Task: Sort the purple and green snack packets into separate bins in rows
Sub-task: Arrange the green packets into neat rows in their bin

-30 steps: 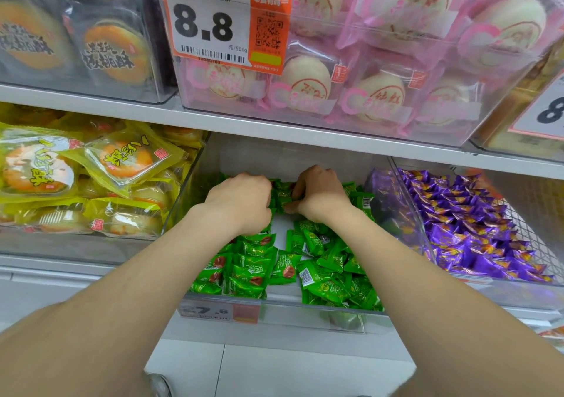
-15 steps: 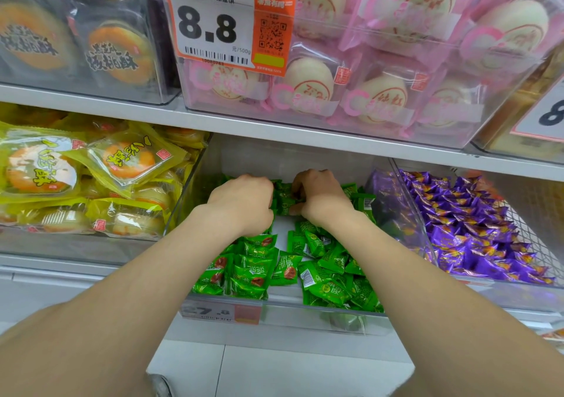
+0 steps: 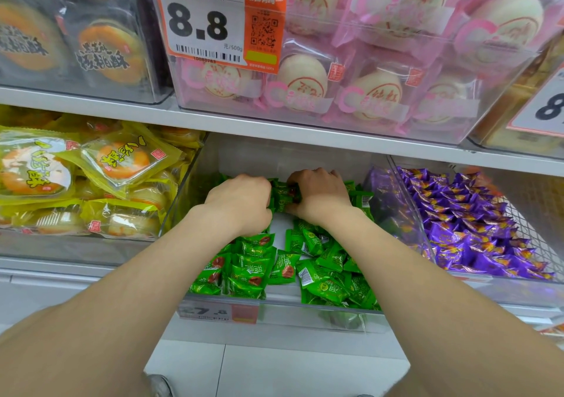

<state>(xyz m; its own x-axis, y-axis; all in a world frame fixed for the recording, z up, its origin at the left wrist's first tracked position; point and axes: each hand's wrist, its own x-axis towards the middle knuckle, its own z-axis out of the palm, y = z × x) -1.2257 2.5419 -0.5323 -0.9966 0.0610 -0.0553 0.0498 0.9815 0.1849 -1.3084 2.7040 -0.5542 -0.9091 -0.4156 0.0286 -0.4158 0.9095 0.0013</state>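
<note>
Green snack packets (image 3: pixel 253 270) fill a clear bin (image 3: pixel 274 303) on the lower shelf, partly in rows at the front left and loose on the right. Both my hands reach to the bin's back. My left hand (image 3: pixel 241 203) and my right hand (image 3: pixel 320 193) have their fingers curled round a small bunch of green packets (image 3: pixel 282 196) between them. The fingertips are hidden behind the knuckles. Purple snack packets (image 3: pixel 467 232) lie in the clear bin (image 3: pixel 406 213) to the right.
A bin of yellow pastry packs (image 3: pixel 91 180) stands at the left. The shelf above (image 3: pixel 274 131) carries pink bun packs (image 3: pixel 366 91), a dark pastry box (image 3: pixel 76 39) and an orange 8.8 price tag (image 3: pixel 213 21). White floor tiles (image 3: pixel 274 372) lie below.
Both hands stay at the back of the green bin. The right hand has shifted slightly towards the left hand, squeezing the packets between them.
</note>
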